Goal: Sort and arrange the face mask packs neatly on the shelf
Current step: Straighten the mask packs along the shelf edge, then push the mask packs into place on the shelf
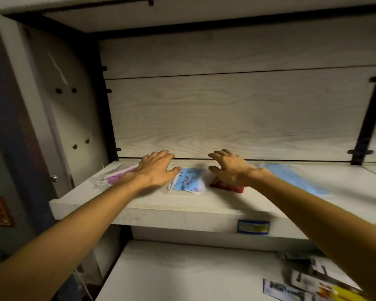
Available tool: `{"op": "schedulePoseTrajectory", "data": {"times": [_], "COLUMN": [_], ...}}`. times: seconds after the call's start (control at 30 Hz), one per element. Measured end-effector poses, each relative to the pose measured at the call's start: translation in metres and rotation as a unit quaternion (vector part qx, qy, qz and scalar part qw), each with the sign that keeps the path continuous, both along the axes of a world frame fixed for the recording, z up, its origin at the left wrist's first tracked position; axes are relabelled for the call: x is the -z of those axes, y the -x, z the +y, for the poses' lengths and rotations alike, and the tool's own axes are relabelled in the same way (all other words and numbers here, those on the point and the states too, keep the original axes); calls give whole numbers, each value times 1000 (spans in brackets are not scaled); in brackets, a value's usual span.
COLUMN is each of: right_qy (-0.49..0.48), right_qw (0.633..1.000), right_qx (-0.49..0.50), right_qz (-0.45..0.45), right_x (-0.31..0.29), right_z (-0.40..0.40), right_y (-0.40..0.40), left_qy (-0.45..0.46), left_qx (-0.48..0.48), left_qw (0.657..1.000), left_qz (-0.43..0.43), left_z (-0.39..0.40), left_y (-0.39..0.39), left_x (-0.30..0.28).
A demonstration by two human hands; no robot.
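Several mask packs lie on a pale wooden shelf (pixel 139 205). A pink pack (pixel 117 175) is at the left, a light blue patterned pack (pixel 188 180) in the middle, a red pack (pixel 226 187) to its right, and a plain blue mask pack (pixel 295 178) at the far right. My left hand (pixel 156 168) hovers with fingers spread between the pink and patterned packs, partly covering the pink one. My right hand (pixel 230 168) is spread above the red pack and hides most of it. Neither hand grips anything.
The shelf has a wood-grain back panel (pixel 237 109) and black side uprights (pixel 367 118). A blue and yellow label (pixel 254 227) sits on the shelf's front edge. On the lower shelf (pixel 171 274), several printed packs (pixel 302 281) lie at the right.
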State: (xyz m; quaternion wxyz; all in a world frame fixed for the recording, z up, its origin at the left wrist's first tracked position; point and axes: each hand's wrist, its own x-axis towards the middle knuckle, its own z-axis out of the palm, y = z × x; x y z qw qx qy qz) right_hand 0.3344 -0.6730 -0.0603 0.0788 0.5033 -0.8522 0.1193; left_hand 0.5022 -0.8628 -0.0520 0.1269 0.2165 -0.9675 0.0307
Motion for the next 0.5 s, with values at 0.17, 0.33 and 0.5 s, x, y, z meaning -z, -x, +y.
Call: {"op": "schedulePoseTrajectory", "data": {"times": [0.17,0.33,0.5], "right_qy": [11,11,42], "right_qw": [999,995,989], "right_qx": [15,27,35], "right_qz": [47,98,135], "right_x": [-2,-5,-4], "right_z": [112,247,383], "right_y": [-2,-1,-10], "left_qy": [-1,24,25], "left_qx": [18,93,168], "left_qw": [1000,993,982], "left_qz": [25,67,79], "left_z": [97,231,364], "left_y": [12,24,41], "left_x": [-5,6,25]}}
